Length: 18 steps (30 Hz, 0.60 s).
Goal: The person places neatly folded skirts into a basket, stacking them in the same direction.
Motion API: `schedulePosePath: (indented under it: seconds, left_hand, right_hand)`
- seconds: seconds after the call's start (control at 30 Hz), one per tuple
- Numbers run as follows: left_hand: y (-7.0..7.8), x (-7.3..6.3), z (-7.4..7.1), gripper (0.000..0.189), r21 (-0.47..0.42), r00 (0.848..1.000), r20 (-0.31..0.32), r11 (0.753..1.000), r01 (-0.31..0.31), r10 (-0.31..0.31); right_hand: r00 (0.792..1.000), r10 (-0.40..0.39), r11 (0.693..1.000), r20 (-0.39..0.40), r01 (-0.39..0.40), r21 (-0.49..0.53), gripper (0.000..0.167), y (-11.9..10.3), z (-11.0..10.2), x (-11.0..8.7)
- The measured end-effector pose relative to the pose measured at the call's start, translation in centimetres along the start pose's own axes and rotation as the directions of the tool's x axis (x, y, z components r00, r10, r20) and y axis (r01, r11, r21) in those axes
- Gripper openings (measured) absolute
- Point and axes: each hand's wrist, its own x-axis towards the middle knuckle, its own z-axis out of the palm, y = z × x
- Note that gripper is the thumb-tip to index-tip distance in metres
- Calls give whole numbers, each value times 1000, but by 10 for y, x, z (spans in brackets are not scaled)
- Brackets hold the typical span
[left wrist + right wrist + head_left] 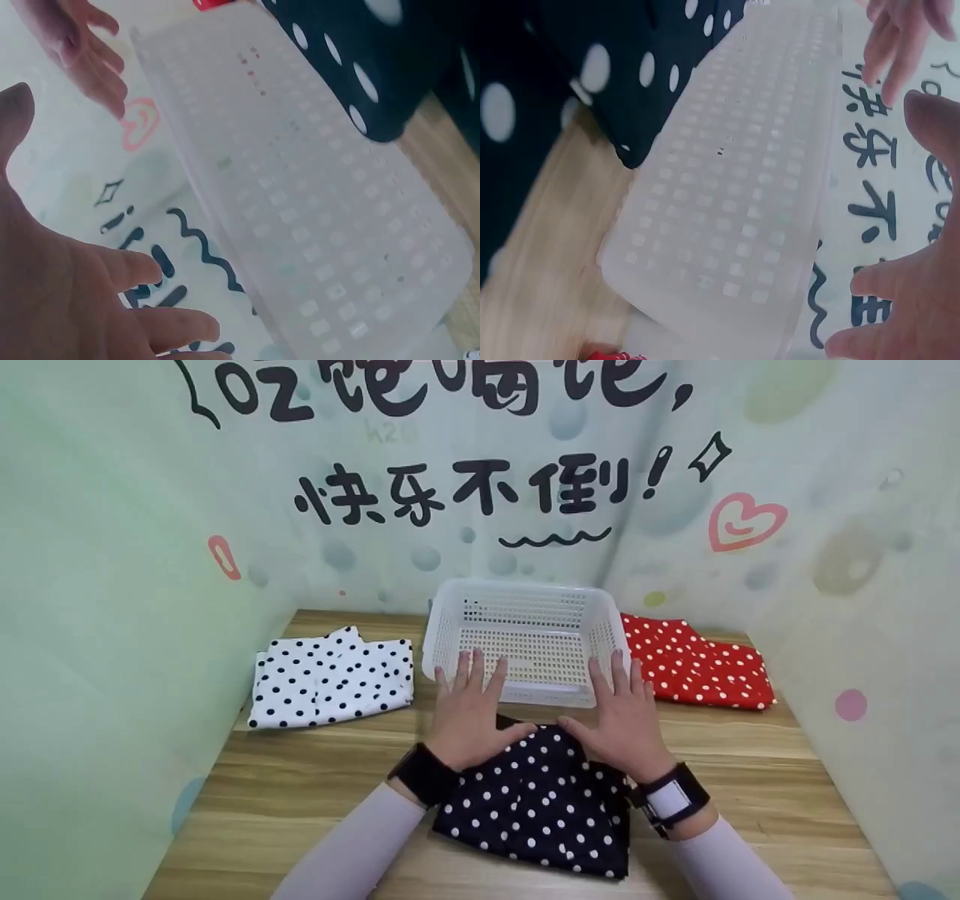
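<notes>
A folded navy cloth garment with white polka dots [544, 810] lies at the front middle of the table. My left hand [469, 720] is over its far left side, palm down with fingers spread towards the basket. My right hand [626, 724] mirrors it on the far right side, and the thumbs point at each other. Both wrist views show the fingers of the left hand [82, 285] and right hand [915, 277] extended, holding nothing. Just beyond stands a white perforated plastic basket [525, 696]; in the head view the fingertips overlap its front rim. Whether they touch it I cannot tell.
Left of the basket lies a folded white cloth with black dots [330, 679]. A folded red cloth with white dots [697, 664] lies at its right, partly behind the rim. Printed curtains [465, 540] enclose the wooden table [750, 780] at the back and sides.
</notes>
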Motion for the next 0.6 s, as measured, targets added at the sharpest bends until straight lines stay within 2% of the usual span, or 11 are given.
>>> schedulePosePath:
  seconds: [0.1,0.23,0.37,0.43,0.5,0.57,0.6]
  left_hand:
    - [2,-11,-1,112,-31,999,8,999,-32,33]
    - [2,-28,-2,104,-71,998,14,996,-58,59]
    - [3,-46,1,96,-160,997,41,986,-55,62]
    - [2,-51,3,90,-223,998,54,974,-32,45]
    - [-3,-51,6,84,-273,997,70,962,7,13]
    - [-11,-48,10,80,-317,994,101,945,82,-52]
    - [-16,-46,12,78,-337,989,122,933,125,-89]
  right_hand:
    - [999,-20,1000,-43,20,5,109,-2,1,-13]
    - [989,-29,998,-147,36,50,100,-5,3,-30]
    - [977,36,986,-209,0,167,84,-1,6,-43]
    - [978,96,967,-184,-47,252,79,5,6,-47]
    - [979,166,931,-117,-117,346,74,14,5,-50]
    - [970,243,874,0,-220,432,68,24,4,-52]
    - [959,276,836,64,-272,476,65,30,3,-53]
